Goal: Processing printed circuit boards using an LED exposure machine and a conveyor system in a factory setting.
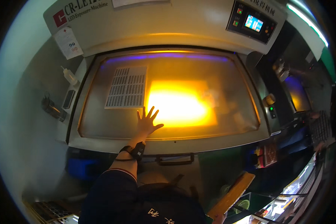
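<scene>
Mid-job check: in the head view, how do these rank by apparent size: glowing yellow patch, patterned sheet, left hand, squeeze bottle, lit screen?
Largest to smallest:
1. Glowing yellow patch
2. Patterned sheet
3. Left hand
4. Lit screen and squeeze bottle: too alike to rank.

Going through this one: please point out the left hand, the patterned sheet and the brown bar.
Left hand (pixel 146 125): head view, back of the hand.
Patterned sheet (pixel 126 89): head view, middle of its face.
Brown bar (pixel 233 195): head view, about midway along it.
</scene>
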A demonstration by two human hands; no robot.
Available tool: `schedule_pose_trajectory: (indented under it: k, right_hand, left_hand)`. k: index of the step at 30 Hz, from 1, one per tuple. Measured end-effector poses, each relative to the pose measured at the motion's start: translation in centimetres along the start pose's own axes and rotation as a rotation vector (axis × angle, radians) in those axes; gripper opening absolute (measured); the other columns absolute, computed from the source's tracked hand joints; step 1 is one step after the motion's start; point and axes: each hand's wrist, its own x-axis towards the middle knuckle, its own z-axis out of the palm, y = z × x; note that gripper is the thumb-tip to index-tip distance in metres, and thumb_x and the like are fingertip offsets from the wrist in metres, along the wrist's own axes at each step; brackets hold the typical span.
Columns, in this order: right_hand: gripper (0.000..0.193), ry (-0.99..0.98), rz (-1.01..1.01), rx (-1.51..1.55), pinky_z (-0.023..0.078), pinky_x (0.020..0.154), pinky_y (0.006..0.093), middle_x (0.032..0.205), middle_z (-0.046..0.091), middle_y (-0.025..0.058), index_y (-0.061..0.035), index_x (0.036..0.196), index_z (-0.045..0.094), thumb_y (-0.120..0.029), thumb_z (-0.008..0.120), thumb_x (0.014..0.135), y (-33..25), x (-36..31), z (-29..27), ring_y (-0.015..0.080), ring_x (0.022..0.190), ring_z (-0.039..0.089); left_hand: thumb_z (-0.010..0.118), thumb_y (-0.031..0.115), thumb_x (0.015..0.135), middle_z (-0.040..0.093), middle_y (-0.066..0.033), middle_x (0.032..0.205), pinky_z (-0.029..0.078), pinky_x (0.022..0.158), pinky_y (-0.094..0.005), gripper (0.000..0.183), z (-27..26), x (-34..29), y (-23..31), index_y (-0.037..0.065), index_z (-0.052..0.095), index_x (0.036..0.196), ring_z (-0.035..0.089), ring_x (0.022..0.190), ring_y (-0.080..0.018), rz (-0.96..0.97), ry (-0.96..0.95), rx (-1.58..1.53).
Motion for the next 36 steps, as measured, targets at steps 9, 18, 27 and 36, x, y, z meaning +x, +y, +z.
schedule_pose_trajectory:
  k: [9, 18, 27, 36]
  right_hand:
    - [0.032, -0.1, -0.748, -0.554, 0.051, 0.063, 0.0367, 0.073, 0.065, 0.0065, 0.0025, 0.108, 0.065, -0.016, 0.069, 0.082, -20.9, 4.3, 2.9, 0.0209, 0.071, 0.065]
    - [0.034, -0.798, -1.936, -1.007, 0.054, 0.079, 0.0465, 0.111, 0.07, 0.0092, -0.016, 0.117, 0.066, -0.011, 0.063, 0.084, -38.2, -16.9, 33.9, 0.033, 0.093, 0.068]
    - [0.057, -1.107, -1.694, -1.4, 0.041, 0.109, 0.0406, 0.14, 0.056, 0.0076, -0.0125, 0.137, 0.054, -0.01, 0.061, 0.08, -28.5, -28.7, 57.3, 0.0255, 0.132, 0.051]
    - [0.057, -0.859, -1.768, -1.452, 0.038, 0.11, 0.049, 0.139, 0.055, 0.0109, -0.013, 0.137, 0.052, -0.008, 0.063, 0.081, -42.3, -26.7, 85.0, 0.0304, 0.129, 0.051]
  left_hand:
    - [0.054, 0.072, 0.084, 0.01, -0.0055, 0.166, 0.013, 0.113, -0.0723, 0.098, -6.1, -2.1, 0.5, 0.023, 0.013, 0.159, 0.009, 0.151, -0.0409, 0.044, -0.374, -0.197]
    - [0.076, 0.053, 0.077, 0.014, -0.008, 0.165, 0.016, 0.116, -0.0653, 0.104, -20.0, -14.0, -6.8, 0.018, 0.019, 0.158, 0.008, 0.151, -0.038, 0.3, -0.373, -0.089]
    - [0.076, 0.026, 0.078, 0.046, -0.0087, 0.15, 0.04, 0.103, -0.0575, 0.091, -13.9, -12.4, -20.5, 0.017, 0.028, 0.155, 0.055, 0.12, -0.0418, -0.007, -0.585, 0.12]
    - [0.06, 0.008, 0.09, 0.053, -0.0124, 0.142, 0.039, 0.11, -0.0465, 0.052, -12.3, 18.4, -32.1, 0.019, 0.052, 0.14, 0.054, 0.126, -0.0352, -0.15, -0.436, -0.122]
